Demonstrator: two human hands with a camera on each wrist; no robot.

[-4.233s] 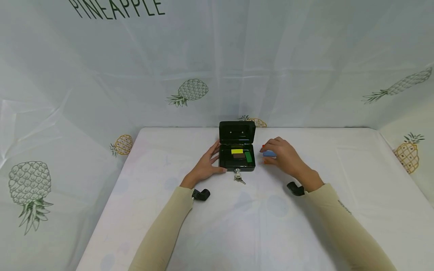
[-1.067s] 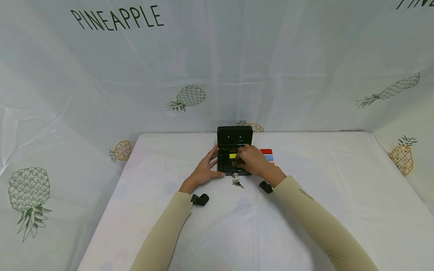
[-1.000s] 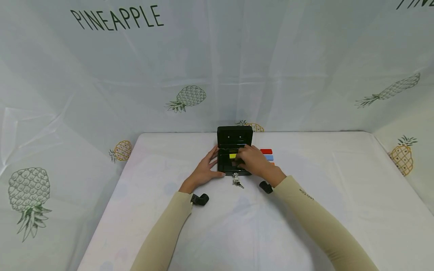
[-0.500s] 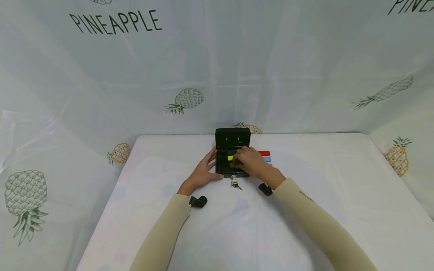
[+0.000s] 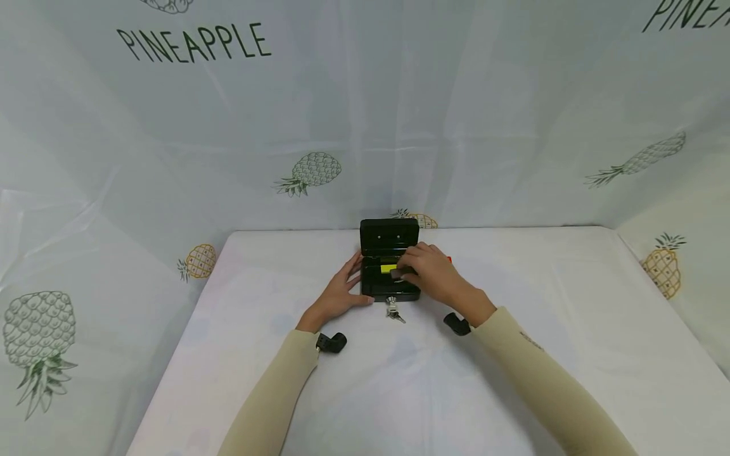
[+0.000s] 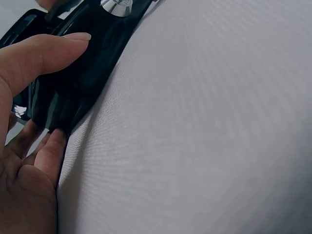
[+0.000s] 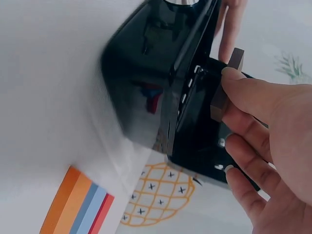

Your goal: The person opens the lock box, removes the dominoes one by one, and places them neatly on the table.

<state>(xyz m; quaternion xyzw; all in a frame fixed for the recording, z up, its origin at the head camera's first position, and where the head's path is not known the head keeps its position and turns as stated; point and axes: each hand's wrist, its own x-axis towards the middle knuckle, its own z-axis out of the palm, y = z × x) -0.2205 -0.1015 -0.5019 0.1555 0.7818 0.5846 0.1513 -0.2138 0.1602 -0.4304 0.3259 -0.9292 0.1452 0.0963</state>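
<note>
A black cash box (image 5: 390, 296) stands with its lid (image 5: 389, 236) raised. My left hand (image 5: 336, 297) rests against its left side, fingers spread, thumb on the front corner; the left wrist view shows the thumb (image 6: 46, 54) lying straight on the box. My right hand (image 5: 436, 272) pinches a dark brown block (image 7: 227, 85) between thumb and fingers, over the box's opening. Inside the box lies a yellow block (image 5: 389, 268). The right hand covers the box's right part in the head view.
Keys (image 5: 395, 312) hang from the lock on the box's front. Orange (image 7: 66, 202), blue (image 7: 90, 209) and red (image 7: 102, 214) blocks lie side by side on the white-covered table (image 5: 365, 392), right of the box. A pineapple-print sheet (image 5: 485, 95) hangs behind.
Earlier my right hand was at the blue block beside the box, then reached inside. Now it has raised the brown block and shifted slightly right. My left hand has stayed on the box.
</note>
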